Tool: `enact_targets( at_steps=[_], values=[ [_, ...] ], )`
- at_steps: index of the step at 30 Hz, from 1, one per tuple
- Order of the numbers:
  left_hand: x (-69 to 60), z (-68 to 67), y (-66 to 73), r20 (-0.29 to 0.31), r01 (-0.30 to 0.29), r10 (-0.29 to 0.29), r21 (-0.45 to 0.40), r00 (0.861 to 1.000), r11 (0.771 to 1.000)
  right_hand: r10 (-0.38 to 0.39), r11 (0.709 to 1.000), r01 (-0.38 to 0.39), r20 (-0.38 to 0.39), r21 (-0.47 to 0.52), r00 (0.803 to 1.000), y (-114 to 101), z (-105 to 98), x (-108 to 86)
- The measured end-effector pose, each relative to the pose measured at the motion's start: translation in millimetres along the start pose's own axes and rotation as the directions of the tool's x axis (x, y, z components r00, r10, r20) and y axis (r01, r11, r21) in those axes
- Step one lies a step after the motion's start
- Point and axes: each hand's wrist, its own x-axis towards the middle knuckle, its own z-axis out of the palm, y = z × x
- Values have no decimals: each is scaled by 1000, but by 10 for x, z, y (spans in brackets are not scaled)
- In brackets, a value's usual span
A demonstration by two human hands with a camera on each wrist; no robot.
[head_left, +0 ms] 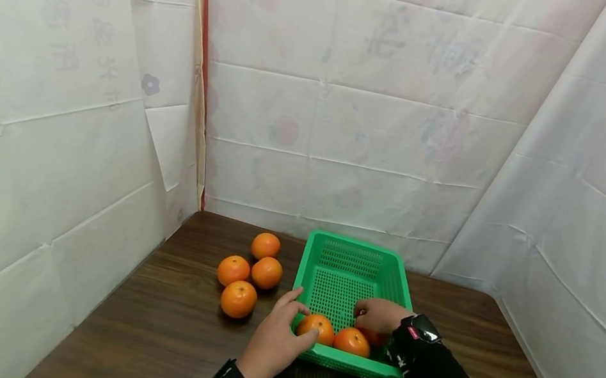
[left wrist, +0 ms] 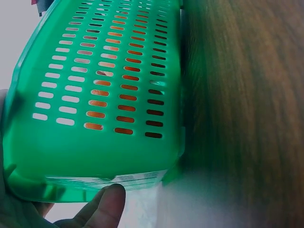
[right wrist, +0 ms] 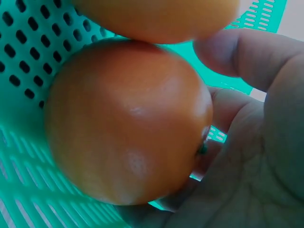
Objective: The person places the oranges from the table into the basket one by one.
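Observation:
A green plastic basket (head_left: 353,248) with slotted walls stands on the table. Along its near side lie a left orange (head_left: 316,328), a middle orange (head_left: 352,341) and a right orange (right wrist: 128,123). My right hand (head_left: 381,316) reaches inside and grips the right orange, its fingers curled around the fruit. The right wrist view shows its thumb at the neighbouring orange (right wrist: 161,19). At the near-left corner my left hand (head_left: 276,340) holds the basket, thumb over the rim by the left orange. One of its fingertips (left wrist: 111,204) shows outside the corner in the left wrist view.
Several loose oranges (head_left: 239,299) sit in a group on the dark wooden table (head_left: 166,331), left of the basket. White sheets hang as walls at the left (head_left: 41,146), back (head_left: 347,124) and right (head_left: 592,242).

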Motion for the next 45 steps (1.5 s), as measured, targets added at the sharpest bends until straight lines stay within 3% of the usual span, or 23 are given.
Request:
enact_targets(
  at_steps=[8,23,28,36,45],
  values=[
    [4,-7,14,5,0,0,-12,1000,1000,15,999,-16,14,30,1000,10,-101,-66],
    [-3,-10,-11,2,-16,16,-21,1000,1000,-23,1000,23,9,4,1000,-162,-391,-446],
    [-5,-15,-2,2,-18,18,-22,1000,1000,-22,999,22,-5,30,1000,-160,-399,-556],
    [6,-3,-12,-3,-33,33,-13,999,999,-34,992,43,-75,120,997,-116,-375,-889],
    [10,-1,-29,1,-40,40,-16,999,999,-11,982,34,-126,186,992,36,-216,-1138]
  ],
)
